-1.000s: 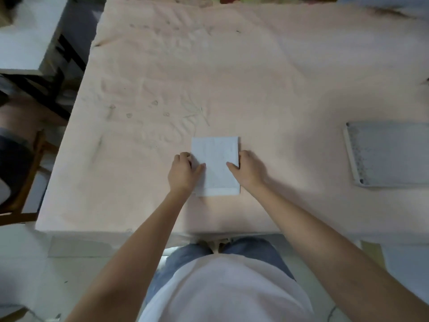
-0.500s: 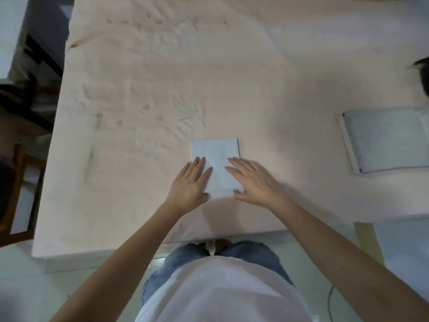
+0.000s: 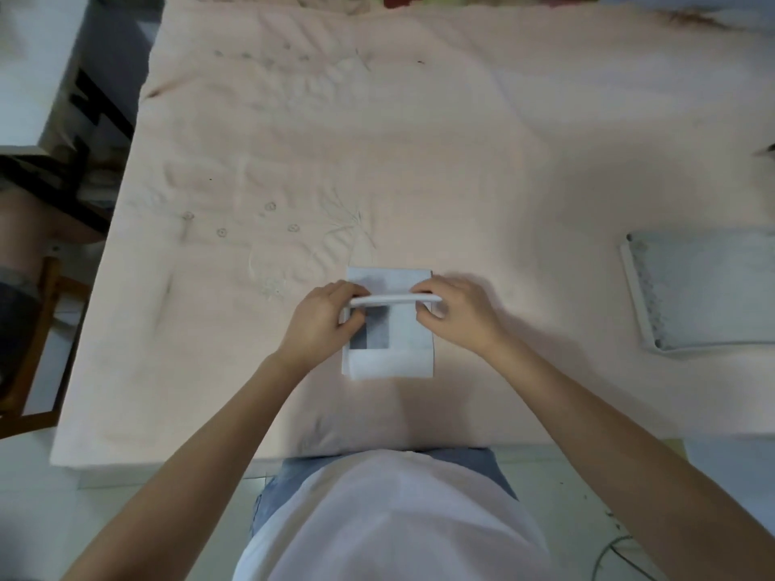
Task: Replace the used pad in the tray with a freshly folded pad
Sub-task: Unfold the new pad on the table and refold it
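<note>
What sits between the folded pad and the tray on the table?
Nothing visible: only bare pink cloth lies between the pad, gripped by the left hand and right hand, and the tray, which holds a pad.

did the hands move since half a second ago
Yes. The left hand and right hand, earlier pressed flat on the pad, now pinch its lifted fold, higher off the pink cloth.

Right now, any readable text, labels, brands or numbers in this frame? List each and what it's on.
None readable.
Pad, held by the left hand and right hand: plain white, no print.
Tray at the right: no label visible.
Pink table cover: faint embroidered flowers only, no lettering.
</note>
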